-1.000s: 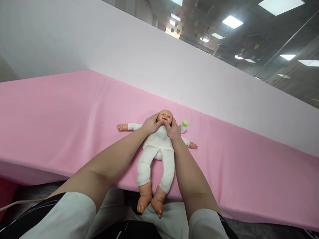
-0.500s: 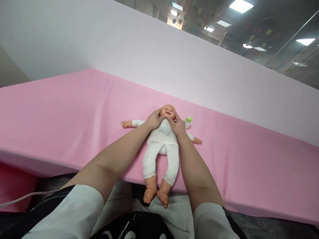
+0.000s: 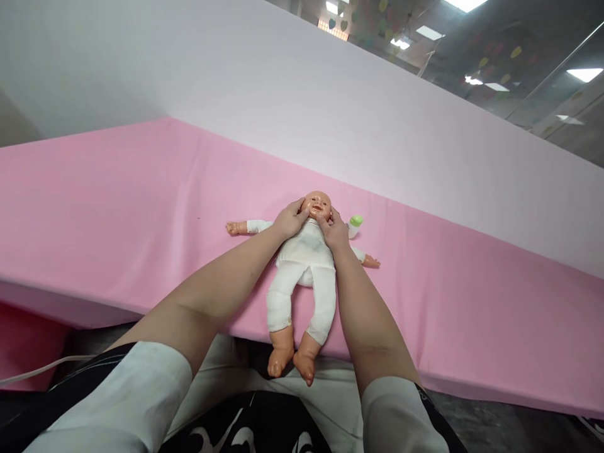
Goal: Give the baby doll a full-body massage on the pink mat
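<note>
Doll [image 3: 306,248] in white cloth lies on its back on the pink table cover [image 3: 117,201], head at twelve o'clock from its chest, legs running down to six. Its bare feet [image 3: 306,358] reach the near edge, one toward seven o'clock, the other at six. One doll arm stretches out to between nine and ten, the other to just past three, both with bare moulded hands.

Both hands cup the doll's head from its two sides. The left hand [image 3: 291,220] is curved around the cheek at eleven o'clock from the chest, thumb near the chin; the right hand [image 3: 334,229] is curved around the opposite cheek at one, its thumb also by the chin. The fingertips are partly hidden beside the head.

At two o'clock, just beside the right hand, is a small bottle [image 3: 355,226] with a green cap; whether it stands or leans is hard to tell. The forearms come up from seven and five, out of black-and-white sleeves [image 3: 136,384].

Farther out, a white wall [image 3: 302,113] rises behind the cover at twelve, with lit ceiling panels [image 3: 585,75] beyond it toward two. At eight, a pale cable [image 3: 42,368] crosses a red surface [image 3: 28,333].
</note>
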`<action>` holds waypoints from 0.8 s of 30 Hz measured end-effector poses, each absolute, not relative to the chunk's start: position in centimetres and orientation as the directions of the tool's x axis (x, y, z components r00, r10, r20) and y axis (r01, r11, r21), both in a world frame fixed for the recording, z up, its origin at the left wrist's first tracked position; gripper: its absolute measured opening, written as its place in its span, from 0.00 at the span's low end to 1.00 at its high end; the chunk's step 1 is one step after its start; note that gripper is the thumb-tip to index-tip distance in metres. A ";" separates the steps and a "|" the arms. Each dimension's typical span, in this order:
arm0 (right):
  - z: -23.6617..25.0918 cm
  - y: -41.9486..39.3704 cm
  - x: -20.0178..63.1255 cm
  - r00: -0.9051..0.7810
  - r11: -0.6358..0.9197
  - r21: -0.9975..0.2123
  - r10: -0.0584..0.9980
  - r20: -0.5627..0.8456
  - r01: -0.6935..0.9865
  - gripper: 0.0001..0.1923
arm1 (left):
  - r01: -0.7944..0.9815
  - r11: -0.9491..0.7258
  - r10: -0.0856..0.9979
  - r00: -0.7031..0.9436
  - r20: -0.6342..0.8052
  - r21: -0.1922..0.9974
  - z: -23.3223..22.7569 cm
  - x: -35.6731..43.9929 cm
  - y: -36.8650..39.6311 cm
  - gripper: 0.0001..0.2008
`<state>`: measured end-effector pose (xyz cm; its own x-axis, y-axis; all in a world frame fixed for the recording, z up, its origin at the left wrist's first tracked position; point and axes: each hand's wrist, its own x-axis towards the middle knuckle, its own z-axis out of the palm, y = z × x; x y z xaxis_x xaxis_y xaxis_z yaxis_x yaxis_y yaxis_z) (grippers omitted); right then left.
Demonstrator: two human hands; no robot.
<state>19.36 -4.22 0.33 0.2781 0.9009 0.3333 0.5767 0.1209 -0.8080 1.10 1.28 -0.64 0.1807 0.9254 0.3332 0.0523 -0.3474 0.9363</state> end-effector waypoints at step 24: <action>0.5 -4.3 20.4 0.184 0.123 -0.664 0.910 0.372 0.737 0.35 | 0.537 -0.468 0.884 0.297 0.362 0.702 0.5 0.1 0.3 0.31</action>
<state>20.37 -4.33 0.47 0.1837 0.9098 0.3722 0.7371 0.1231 -0.6645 0.15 0.31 0.52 0.2973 0.8836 0.3617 0.5365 -0.4680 0.7022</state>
